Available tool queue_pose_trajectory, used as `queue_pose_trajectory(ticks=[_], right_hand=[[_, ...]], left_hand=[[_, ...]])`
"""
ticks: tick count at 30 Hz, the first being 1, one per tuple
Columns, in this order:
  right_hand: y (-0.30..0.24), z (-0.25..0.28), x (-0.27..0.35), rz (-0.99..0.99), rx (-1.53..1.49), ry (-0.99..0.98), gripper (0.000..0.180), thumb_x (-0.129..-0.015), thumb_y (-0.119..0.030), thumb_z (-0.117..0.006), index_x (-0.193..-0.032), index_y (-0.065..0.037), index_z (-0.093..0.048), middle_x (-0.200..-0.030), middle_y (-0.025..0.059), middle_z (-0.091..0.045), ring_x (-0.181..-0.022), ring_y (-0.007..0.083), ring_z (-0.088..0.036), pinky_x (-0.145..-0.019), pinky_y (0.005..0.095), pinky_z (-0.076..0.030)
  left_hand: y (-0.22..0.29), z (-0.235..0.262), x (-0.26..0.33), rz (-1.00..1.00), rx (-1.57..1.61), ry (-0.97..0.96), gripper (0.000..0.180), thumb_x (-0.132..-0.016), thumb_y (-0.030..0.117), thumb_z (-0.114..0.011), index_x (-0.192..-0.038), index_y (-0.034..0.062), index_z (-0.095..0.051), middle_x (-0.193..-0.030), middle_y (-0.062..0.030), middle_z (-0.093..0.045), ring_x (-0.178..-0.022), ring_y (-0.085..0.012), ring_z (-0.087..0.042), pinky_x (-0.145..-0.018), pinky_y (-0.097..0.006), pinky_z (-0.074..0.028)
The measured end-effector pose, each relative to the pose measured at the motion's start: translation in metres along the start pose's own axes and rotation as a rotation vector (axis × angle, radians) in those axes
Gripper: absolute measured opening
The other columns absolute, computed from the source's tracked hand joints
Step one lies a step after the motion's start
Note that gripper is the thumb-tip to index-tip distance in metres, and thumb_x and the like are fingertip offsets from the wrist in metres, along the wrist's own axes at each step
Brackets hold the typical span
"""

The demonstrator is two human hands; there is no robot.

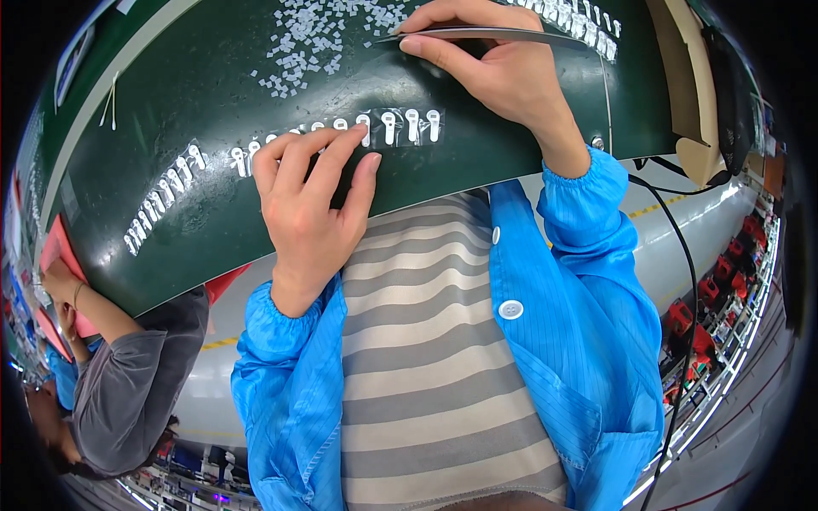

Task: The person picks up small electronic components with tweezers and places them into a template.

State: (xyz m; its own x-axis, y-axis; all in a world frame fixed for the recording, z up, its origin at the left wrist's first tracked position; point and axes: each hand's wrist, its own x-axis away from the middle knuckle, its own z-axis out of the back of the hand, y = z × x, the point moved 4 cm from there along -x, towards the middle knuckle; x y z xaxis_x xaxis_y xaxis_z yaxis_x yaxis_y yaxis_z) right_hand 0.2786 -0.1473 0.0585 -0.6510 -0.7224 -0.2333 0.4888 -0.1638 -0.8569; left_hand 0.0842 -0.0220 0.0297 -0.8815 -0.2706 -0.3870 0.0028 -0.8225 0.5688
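On the dark green tabletop, my left hand (311, 204) rests with its fingers apart. Its fingertips reach a row of small white keyhole-shaped parts (412, 125) on clear film, hiding some of them. My right hand (511, 81) pinches a pair of dark metal tweezers (528, 36), whose pointed end faces left. Close to that point lies a loose scatter of tiny pale square pieces (302, 47). Whether the tips grip one of these is too small to make out.
Another row of white parts (166, 194) slants away at the left, and more lie at the upper right (588, 30). Two thin white sticks (111, 100) lie far left. A cardboard box (682, 68) stands right, near a black cable (682, 230). A co-worker (128, 383) sits at left.
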Motion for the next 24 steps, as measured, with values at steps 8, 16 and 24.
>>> queue_pose_trajectory(ticks=[8, 16, 24], right_hand=[[0.002, -0.003, 0.000, -0.004, -0.050, -0.059, 0.012, -0.089, -0.005, -0.080, -0.098, 0.002, -0.076, -0.085, 0.0117, -0.077, -0.075, 0.0150, -0.073, -0.066, 0.0279, -0.056], [0.005, -0.005, 0.002, -0.022, -0.119, -0.119, 0.013, -0.089, -0.003, -0.081, -0.099, 0.002, -0.076, -0.086, 0.0109, -0.077, -0.075, 0.0146, -0.072, -0.067, 0.0278, -0.056], [0.021, -0.012, -0.002, 0.094, -0.167, -0.072, 0.012, -0.089, -0.002, -0.080, -0.099, 0.003, -0.076, -0.086, 0.0105, -0.077, -0.076, 0.0130, -0.072, -0.067, 0.0272, -0.056]], left_hand=[[-0.001, 0.000, -0.001, 0.006, -0.002, -0.001, 0.030, -0.081, 0.009, -0.085, -0.111, 0.0102, -0.080, -0.104, -0.0049, -0.071, -0.103, -0.0288, -0.057, -0.091, -0.040, -0.048], [-0.002, 0.001, 0.000, 0.035, 0.001, -0.023, 0.028, -0.083, 0.007, -0.084, -0.111, 0.0080, -0.080, -0.106, -0.0073, -0.072, -0.106, -0.0280, -0.059, -0.094, -0.040, -0.048], [-0.004, -0.001, 0.002, 0.020, 0.012, 0.018, 0.029, -0.080, 0.009, -0.086, -0.108, 0.0111, -0.080, -0.103, -0.0033, -0.071, -0.102, -0.0282, -0.057, -0.090, -0.040, -0.050]])
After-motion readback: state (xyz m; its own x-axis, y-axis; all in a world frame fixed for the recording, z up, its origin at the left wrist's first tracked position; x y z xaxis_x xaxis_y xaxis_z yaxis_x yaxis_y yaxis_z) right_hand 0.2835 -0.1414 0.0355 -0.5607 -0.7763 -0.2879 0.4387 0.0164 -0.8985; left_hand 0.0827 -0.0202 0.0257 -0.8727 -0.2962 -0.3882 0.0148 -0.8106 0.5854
